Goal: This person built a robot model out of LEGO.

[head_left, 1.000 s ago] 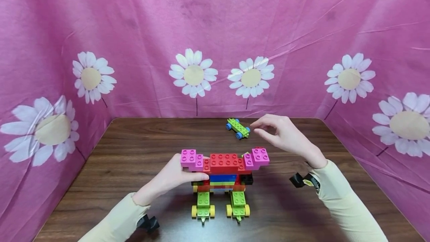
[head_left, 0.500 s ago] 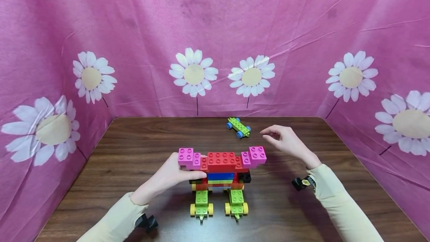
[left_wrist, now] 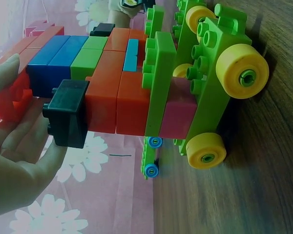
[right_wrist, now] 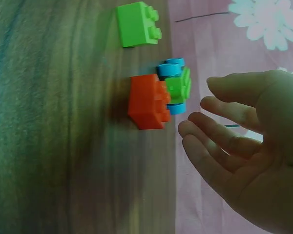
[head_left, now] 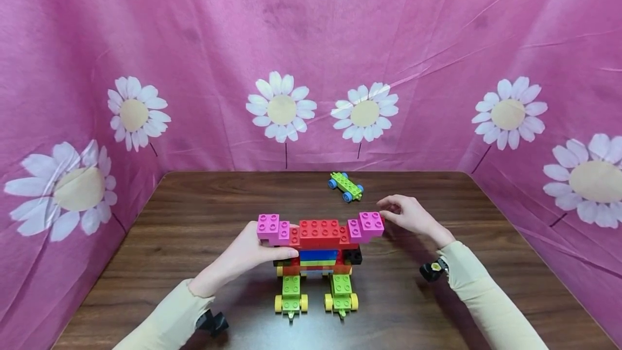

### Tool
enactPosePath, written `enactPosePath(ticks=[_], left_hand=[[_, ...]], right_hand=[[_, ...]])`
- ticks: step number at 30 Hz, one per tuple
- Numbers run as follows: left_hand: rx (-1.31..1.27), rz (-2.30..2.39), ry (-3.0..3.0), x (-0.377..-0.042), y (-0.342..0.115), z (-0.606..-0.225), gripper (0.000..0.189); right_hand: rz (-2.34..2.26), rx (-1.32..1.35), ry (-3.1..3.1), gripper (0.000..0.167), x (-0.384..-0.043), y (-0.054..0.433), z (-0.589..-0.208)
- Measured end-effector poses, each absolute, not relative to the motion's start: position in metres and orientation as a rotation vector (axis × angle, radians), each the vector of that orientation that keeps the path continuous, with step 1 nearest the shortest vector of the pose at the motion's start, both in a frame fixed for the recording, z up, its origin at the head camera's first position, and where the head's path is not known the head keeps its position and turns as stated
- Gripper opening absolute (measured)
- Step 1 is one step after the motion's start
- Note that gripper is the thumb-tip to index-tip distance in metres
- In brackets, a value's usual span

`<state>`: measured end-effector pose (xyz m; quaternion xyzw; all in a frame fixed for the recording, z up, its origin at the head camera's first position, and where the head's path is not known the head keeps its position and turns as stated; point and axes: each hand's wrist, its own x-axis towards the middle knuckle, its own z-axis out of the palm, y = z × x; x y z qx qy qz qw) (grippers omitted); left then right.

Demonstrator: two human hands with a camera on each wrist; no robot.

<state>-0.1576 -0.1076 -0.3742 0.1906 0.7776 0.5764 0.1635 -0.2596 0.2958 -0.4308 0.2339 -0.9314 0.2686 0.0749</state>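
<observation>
A build of toy building bricks, with pink ends, red, blue and black bricks above green bases on yellow wheels, stands on the table. My left hand grips its upper left part, thumb in front and fingers behind, just by a black brick. Beyond the build's right pink end is my right hand, fingers loosely bent and nothing between them. In the right wrist view, its fingertips are close to a red brick lying on the table. In the head view that brick is nearly hidden behind the pink end.
A green wheeled base with blue wheels sits near the far edge of the wooden table. One loose green brick lies near the red one. A pink curtain with daisies surrounds the table's back and sides.
My right hand has come back from beside the blue-wheeled base, lowering towards the red brick behind the build. My left hand keeps its grip; the build has shifted slightly left in view.
</observation>
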Motion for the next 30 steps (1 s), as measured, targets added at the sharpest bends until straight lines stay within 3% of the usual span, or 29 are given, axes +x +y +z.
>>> enactPosePath(ticks=[30], left_hand=[[0.552,1.655,2.202,-0.1615,-0.1080,-0.3786,0.050]], right_hand=[[0.876,0.722,-2.923,0.028,-0.2680,0.2974,-0.4424]])
